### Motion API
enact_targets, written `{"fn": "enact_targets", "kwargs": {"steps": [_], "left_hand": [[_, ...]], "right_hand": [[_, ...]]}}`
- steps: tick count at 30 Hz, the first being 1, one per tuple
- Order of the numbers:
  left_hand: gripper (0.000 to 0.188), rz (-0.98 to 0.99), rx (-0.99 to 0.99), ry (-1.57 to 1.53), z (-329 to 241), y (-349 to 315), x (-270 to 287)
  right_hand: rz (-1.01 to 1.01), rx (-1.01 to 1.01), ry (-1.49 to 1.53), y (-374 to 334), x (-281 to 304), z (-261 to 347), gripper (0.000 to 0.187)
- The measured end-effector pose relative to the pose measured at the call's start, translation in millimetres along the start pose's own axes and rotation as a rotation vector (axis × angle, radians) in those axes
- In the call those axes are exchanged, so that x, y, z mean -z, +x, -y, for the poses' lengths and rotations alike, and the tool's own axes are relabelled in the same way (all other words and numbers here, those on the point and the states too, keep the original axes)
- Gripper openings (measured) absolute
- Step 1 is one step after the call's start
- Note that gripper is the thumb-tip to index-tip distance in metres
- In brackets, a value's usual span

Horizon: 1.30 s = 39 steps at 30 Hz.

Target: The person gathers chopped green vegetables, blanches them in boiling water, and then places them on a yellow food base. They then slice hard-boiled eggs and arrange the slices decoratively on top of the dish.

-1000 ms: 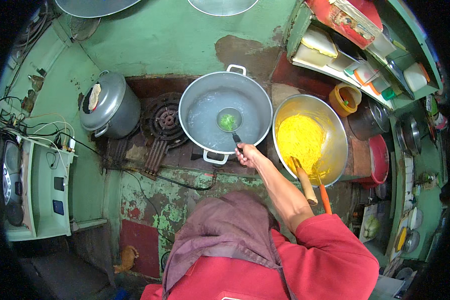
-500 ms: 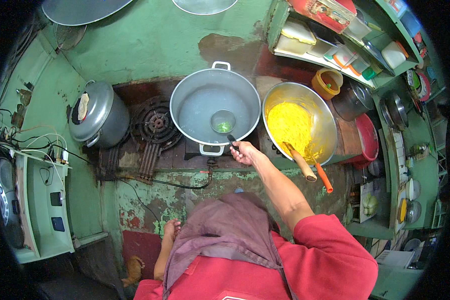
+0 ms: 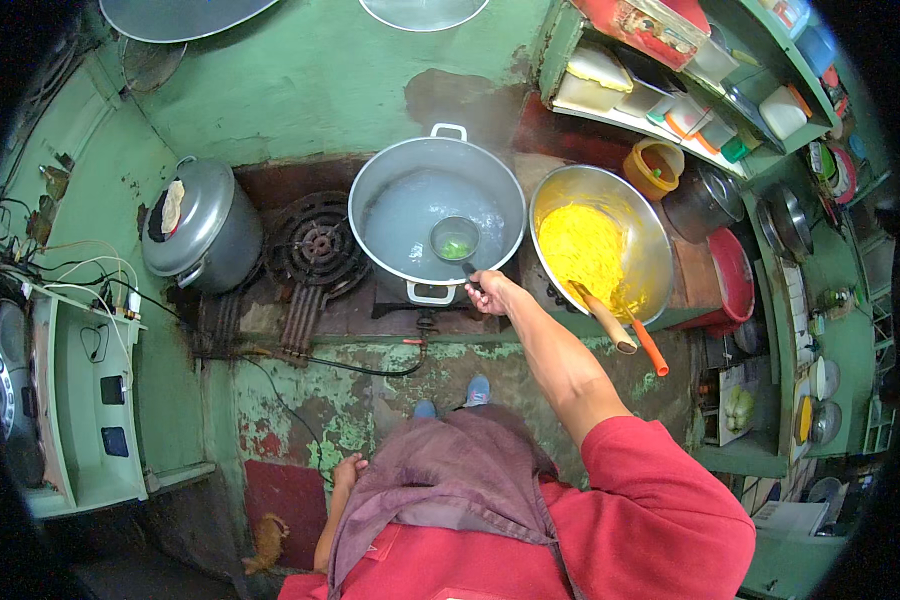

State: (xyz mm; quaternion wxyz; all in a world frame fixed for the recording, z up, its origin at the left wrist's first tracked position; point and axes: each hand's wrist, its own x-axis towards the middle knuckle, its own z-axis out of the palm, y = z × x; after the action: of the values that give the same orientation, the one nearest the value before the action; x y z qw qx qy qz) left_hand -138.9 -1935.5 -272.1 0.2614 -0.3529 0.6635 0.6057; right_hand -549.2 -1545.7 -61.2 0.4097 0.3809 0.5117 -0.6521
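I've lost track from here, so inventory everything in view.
Wide two-handled metal pot: 1, grey, centre
Round black-handled metal ladle: 1, grey, within wide pot
Chopped bits: several, green, in ladle
Large round metal bowl: 1, silver, centre right
Shredded food: 1 heap, yellow, in bowl
Utensil handles: 2, tan and orange, at bowl
Lidded metal pot: 1, grey, left
Round burner: 1, black, between pots
Round tub: 1, yellow, behind bowl
Deep round pot: 1, black, beside tub
Round basin: 1, red, right
Shelf containers: several, mixed, upper right
Furry animal: 1, orange, lower left
Apron: 1, maroon, lower centre
Right hand: 1, bare, on ladle handle
Left hand: 1, bare, beside apron
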Motion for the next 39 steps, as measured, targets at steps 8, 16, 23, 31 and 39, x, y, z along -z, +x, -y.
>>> {"fn": "enact_targets", "kwargs": {"steps": [8, 16, 23, 31, 39], "left_hand": [[0.026, -0.057, 0.054, -0.03, 44, -5, -7], [0.026, -0.045, 0.011, -0.124, 20, 6, -12], [0.022, -0.073, -0.022, -0.203, -32, 6, -31], [0.022, -0.021, 0.006, -0.328, -43, 31, -57], [0.028, -0.043, 0.089, 0.322, -34, 41, -65]], "right_hand": [[0.009, -0.013, 0.007, -7, -1, 2, 0.032], [0.023, 0.078, 0.177, -27, -15, -10, 0.031], [0.091, 0.131, 0.147, -20, -9, -10, 0.028], [0.068, 0.155, 0.04, -16, 4, -23, 0.028], [0.118, 0.052, 0.045, -1, 19, -2, 0.026]]}}
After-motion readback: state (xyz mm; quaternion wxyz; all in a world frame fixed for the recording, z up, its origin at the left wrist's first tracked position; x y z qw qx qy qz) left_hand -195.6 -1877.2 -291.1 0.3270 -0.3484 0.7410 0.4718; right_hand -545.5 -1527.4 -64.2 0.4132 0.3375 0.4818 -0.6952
